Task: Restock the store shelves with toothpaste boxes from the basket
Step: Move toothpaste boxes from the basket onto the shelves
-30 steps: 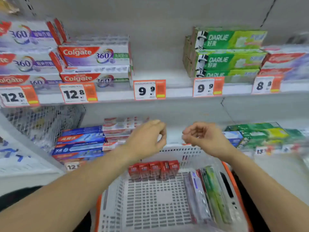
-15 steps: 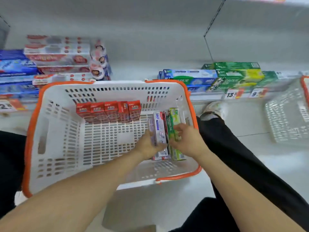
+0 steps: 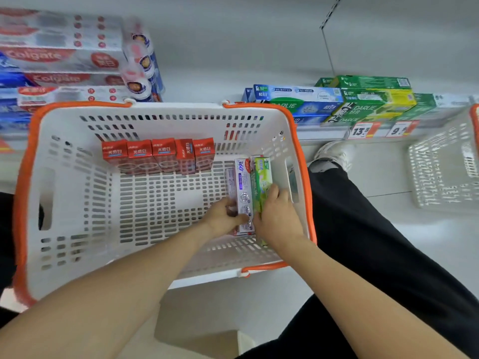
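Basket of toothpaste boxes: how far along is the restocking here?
Done: the basket floor is mostly bare, and the shelf behind holds stacked boxes. In hand: left hand grips the purple 360 box, right hand the green box. Left: five red boxes at the far wall.

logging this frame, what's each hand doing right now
Left hand: gripping the white 360 box in the basket.
Right hand: gripping the green box beside it.
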{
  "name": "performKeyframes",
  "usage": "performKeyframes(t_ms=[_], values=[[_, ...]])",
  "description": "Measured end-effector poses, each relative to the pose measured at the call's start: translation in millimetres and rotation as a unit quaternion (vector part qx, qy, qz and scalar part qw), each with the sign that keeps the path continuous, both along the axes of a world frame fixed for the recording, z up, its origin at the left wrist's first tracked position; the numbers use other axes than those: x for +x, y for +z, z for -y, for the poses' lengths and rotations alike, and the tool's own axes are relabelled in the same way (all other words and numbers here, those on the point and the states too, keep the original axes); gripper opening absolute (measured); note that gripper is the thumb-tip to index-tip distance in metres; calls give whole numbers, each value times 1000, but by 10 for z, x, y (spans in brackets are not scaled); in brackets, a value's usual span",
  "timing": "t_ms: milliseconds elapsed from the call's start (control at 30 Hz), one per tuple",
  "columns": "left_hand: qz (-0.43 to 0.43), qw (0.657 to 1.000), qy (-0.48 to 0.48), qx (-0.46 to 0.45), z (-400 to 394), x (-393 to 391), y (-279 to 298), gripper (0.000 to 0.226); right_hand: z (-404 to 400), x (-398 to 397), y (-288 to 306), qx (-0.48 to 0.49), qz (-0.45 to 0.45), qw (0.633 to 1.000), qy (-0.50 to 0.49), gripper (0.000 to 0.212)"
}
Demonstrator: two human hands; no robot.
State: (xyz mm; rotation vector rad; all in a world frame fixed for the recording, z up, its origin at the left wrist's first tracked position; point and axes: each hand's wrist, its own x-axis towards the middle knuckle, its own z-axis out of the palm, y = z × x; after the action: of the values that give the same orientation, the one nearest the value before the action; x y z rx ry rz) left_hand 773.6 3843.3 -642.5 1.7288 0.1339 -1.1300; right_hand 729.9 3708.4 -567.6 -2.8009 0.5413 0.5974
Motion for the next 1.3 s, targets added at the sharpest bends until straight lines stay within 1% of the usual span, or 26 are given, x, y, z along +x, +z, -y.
performKeyframes(t_ms=[67, 100, 167, 233, 267, 300, 367, 400, 433, 467, 500, 533, 567, 600, 633, 667, 733, 800, 867, 933, 1000, 1033, 1067, 1133, 1200, 1300], values=[[-23, 1000, 1, -3, -74, 1, 41, 36, -34, 9, -5, -10, -59, 998, -15, 88], [-27, 1000, 12, -4, -107, 4, 57, 33, -18, 32, 2, 1, -66, 998, -24, 88], [1, 999, 42, 10, -165, 47, 120, 27, 41, 119, 57, 67, -37, 996, -55, 75], [16, 997, 74, -9, -224, 116, 227, 43, 50, 195, 154, 174, 3, 981, -87, 66], [-5, 995, 88, -45, -253, 155, 279, 49, 26, 213, 205, 228, 20, 969, -96, 62], [-38, 990, 102, -91, -274, 194, 327, 48, -8, 220, 244, 290, 27, 950, -113, 57], [-109, 972, 132, -160, -324, 250, 412, 38, -62, 235, 315, 415, -7, 895, -166, 51], [-115, 970, 140, -163, -362, 263, 432, 34, -62, 241, 329, 440, -38, 880, -176, 50], [-108, 972, 145, -153, -403, 267, 435, 30, -42, 246, 326, 427, -65, 887, -161, 48], [-92, 977, 143, -128, -456, 262, 415, 27, -3, 253, 301, 377, -80, 914, -128, 45], [-77, 982, 140, -102, -513, 246, 396, 22, 47, 254, 242, 301, -79, 946, -87, 43], [-69, 984, 138, -86, -576, 223, 365, 17, 80, 253, 193, 227, -68, 970, -49, 42], [-71, 985, 137, -79, -628, 196, 351, 12, 92, 249, 145, 171, -55, 983, -29, 39], [-75, 985, 133, -76, -676, 170, 322, 9, 97, 241, 94, 143, -39, 989, -23, 35], [-78, 986, 125, -74, -712, 143, 304, 8, 76, 239, 59, 124, -35, 991, -26, 27], [-81, 988, 115, -71, -733, 118, 276, 11, 45, 235, 19, 111, -34, 993, -28, 24], [-87, 989, 103, -67, -764, 69, 267, 16, -39, 240, -96, 102, -41, 993, -31, 33], [-93, 988, 104, -72, -797, 34, 276, 18, -128, 237, -182, 100, -54, 993, -30, 24], [-94, 987, 106, -81, -843, 21, 297, 15, -196, 236, -239, 93, -77, 992, -31, 34], [-95, 986, 104, -87, -896, 31, 349, 11, -196, 290, -247, 84, -99, 991, -33, 31], [-93, 987, 95, -96, -928, 64, 406, 13, -126, 418, -144, 104, -138, 983, -57, 25], [-93, 986, 92, -102, -936, 86, 453, 17, -75, 494, -28, 136, -162, 974, -79, 25], [-92, 985, 92, -113, -937, 113, 514, 21, -9, 556, 115, 184, -186, 959, -107, 26], [-85, 981, 98, -140, -935, 193, 649, 24, 138, 630, 469, 296, -232, 915, -147, 34], [-85, 974, 109, -177, -941, 289, 813, 24, 257, 629, 806, 361, -267, 885, -123, 39], [-100, 954, 137, -246, -945, 390, 1074, 34, 316, 570, 1071, 414, -261, 868, -80, 50]])
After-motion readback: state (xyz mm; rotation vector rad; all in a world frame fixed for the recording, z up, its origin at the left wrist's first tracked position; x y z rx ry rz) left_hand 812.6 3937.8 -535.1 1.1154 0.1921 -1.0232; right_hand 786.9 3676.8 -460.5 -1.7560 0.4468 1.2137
